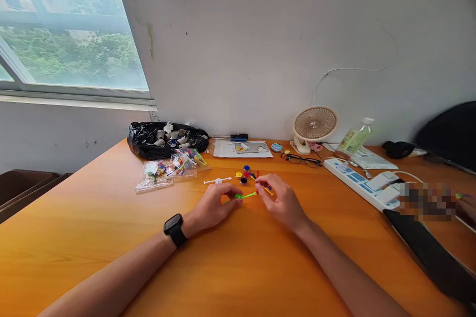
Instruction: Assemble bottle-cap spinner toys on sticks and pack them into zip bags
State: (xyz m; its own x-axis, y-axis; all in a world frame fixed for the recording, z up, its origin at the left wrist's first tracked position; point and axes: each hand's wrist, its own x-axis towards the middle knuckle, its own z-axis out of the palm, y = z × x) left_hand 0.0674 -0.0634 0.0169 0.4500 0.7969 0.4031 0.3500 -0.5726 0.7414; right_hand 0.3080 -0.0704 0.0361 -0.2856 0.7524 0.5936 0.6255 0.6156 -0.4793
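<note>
Forearms reached in from the near edge, ours, the left one wearing a black watch. At the grip, our left hand had thumb and fingertips closed together on a small green stick with a round green hub, pinning it low against the orange counter. Its long axis ran nearly side to side, tilted slightly up toward the right, so the free end pointed straight at our right hand. That hand sat just beside the stick's right tip, fingers curled and pinched on what looked like a red and yellow piece; we could not tell exactly what it held. Of the two, the left hand was the one on the green stick.

Just beyond the grip lay loose coloured caps and a white stick with hub. Farther out to the left were clear bags of parts and a black bag. Farther right stood a small fan, glasses, a bottle and a power strip.
</note>
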